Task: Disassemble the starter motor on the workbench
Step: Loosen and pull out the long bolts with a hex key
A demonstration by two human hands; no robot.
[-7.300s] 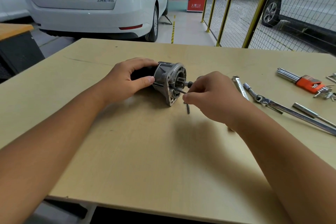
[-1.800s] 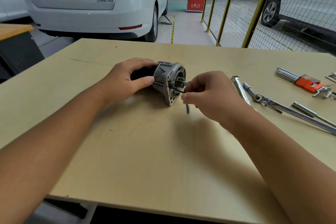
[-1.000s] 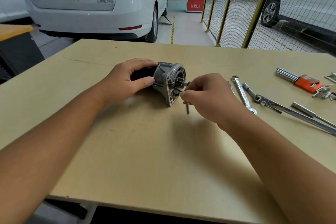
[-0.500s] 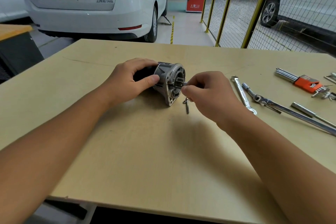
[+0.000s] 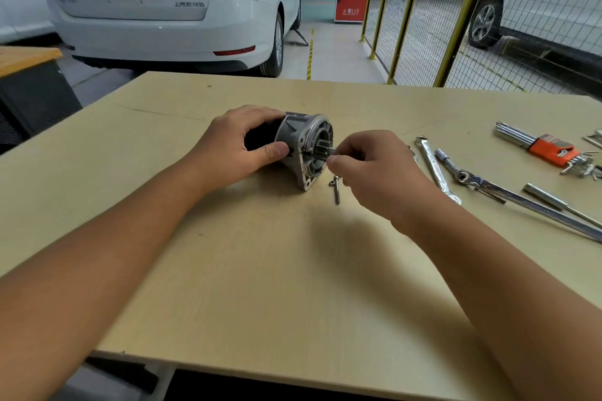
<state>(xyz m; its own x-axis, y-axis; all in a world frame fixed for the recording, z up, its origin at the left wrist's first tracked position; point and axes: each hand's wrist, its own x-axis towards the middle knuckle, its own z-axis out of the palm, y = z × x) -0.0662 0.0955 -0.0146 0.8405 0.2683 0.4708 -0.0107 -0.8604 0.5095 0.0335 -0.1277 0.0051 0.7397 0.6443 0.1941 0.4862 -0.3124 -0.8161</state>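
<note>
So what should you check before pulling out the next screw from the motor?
1. Motor held steady: ok, the left hand grips its dark body while it lies on the bench.
2. Right hand at the open end: ok, its fingertips pinch something at the motor's face.
3. What it pinches: cannot tell, the fingers hide it.
4. Removed bolt safe: ok, it lies flat on the bench beside the motor, away from the edge.
5. Tools within reach: ok, the wrench, ratchet and hex keys lie to the right.
</note>
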